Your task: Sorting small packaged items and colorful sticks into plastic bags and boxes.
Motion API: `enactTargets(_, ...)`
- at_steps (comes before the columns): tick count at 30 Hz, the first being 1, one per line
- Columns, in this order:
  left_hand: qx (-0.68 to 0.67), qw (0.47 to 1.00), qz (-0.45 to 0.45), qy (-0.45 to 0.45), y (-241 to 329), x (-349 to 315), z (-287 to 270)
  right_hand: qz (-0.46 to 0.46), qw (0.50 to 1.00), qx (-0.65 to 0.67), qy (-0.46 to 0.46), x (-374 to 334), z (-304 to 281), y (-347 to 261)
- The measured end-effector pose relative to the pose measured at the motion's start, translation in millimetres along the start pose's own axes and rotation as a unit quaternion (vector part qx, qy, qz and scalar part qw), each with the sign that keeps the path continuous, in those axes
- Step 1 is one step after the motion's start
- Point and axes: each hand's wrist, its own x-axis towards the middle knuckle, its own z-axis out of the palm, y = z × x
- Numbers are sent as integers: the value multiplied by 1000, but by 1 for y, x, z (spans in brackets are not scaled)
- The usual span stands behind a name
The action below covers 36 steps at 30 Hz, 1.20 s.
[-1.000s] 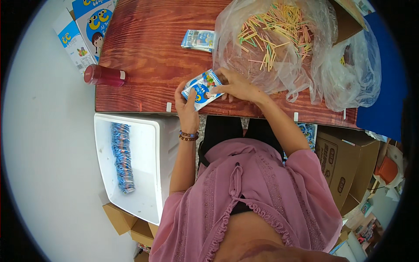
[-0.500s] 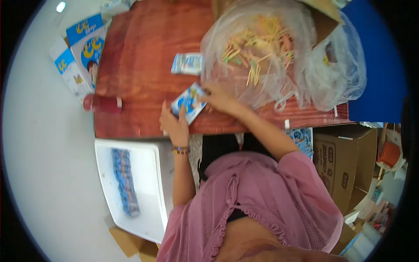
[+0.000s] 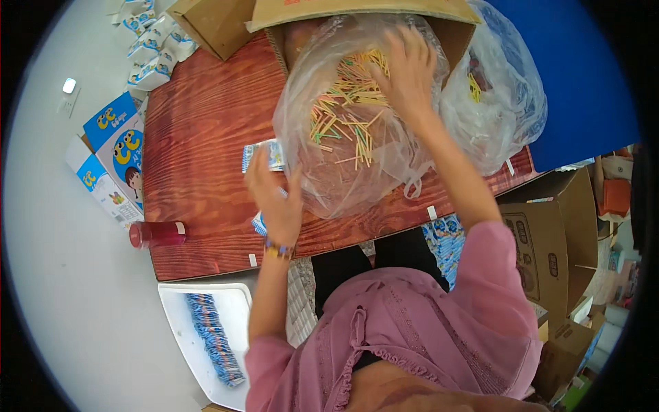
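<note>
My right hand (image 3: 410,75) reaches over a clear plastic bag (image 3: 309,185) with its fingers apart, beside a heap of thin yellow, green and pinkish sticks (image 3: 347,103). Nothing shows in its grasp. To the left of the bag, my left hand (image 3: 276,199) hovers over the table with fingers stretched and thumb apart. Under it, mostly hidden, is a small blue and white packet (image 3: 259,224). Another such packet (image 3: 274,154) lies just beyond the left fingers, against the bag's edge.
A red jar (image 3: 161,234) lies at the left edge of the wooden table (image 3: 206,123). An open cardboard box (image 3: 371,9) stands behind the bag, with another plastic bag (image 3: 498,117) at right. A white bin (image 3: 237,302) holding stacked blue packets (image 3: 213,336) is at lower left.
My right hand has left the packet and moved up and away over the sticks. My left hand has loosened its fingers from the packet, which now lies beneath it. The whole view has shifted.
</note>
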Motion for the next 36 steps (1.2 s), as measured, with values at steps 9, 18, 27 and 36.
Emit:
enactTargets(9,275,954,52,-110,2,182,156,144,916,144,-346,47,34,92)
enactTargets(18,326,894,43,-304,-155,263,267,-221,806,-322,-445,-6,182,221)
enactTargets(27,181,944,201,-188,-109,229,246,95,919,255,-285,-5,161,90)
enactTargets(36,271,841,444,-148,-49,227,244,-1,849,235,-474,10,86,55)
